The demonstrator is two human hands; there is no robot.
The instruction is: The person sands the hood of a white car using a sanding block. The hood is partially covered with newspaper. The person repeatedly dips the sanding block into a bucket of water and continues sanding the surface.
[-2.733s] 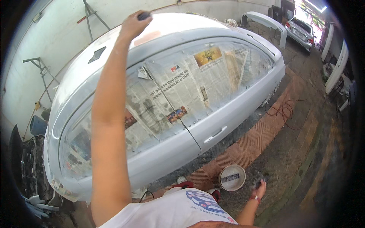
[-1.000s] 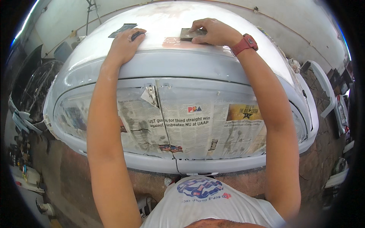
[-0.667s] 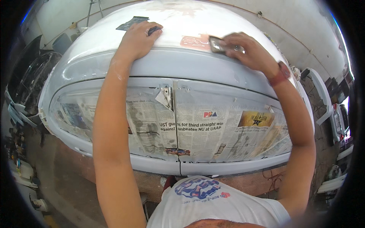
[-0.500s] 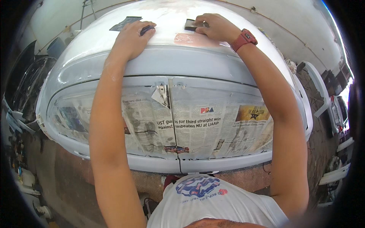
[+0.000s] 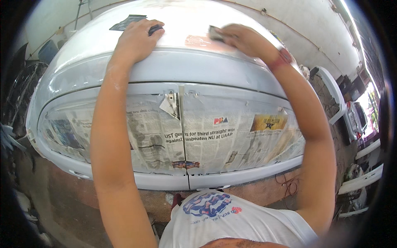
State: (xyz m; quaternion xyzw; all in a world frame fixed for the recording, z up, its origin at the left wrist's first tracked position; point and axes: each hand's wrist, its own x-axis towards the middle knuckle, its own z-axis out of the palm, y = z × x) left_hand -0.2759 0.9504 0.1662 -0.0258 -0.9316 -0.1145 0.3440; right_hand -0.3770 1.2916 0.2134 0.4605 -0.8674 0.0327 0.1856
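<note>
Both my arms reach over the white roof (image 5: 182, 16) of a vehicle. My left hand (image 5: 134, 41) rests on the roof, fingers closed round a small dark pad (image 5: 155, 29), its kind mostly hidden. Beside those fingers lies a dark, creased sheet (image 5: 128, 22) that looks like sandpaper. My right hand (image 5: 248, 39), blurred by motion, grips a sanding block (image 5: 215, 34) against the roof. The block is dark-edged with a paler top. Just left of and below it is a wet-looking reddish-brown patch (image 5: 198, 41) with pale streaks.
Newspaper (image 5: 202, 144) masks the two rear windows below the roof edge. A red cable (image 5: 289, 186) lies on the floor near my right arm. White body panels (image 5: 331, 93) stand at the right, and a blue drum (image 5: 48, 52) at the far left.
My right hand has slid to the right with the sanding block and turned it. My left hand keeps its hold on the pad. The whole view has shifted slightly.
</note>
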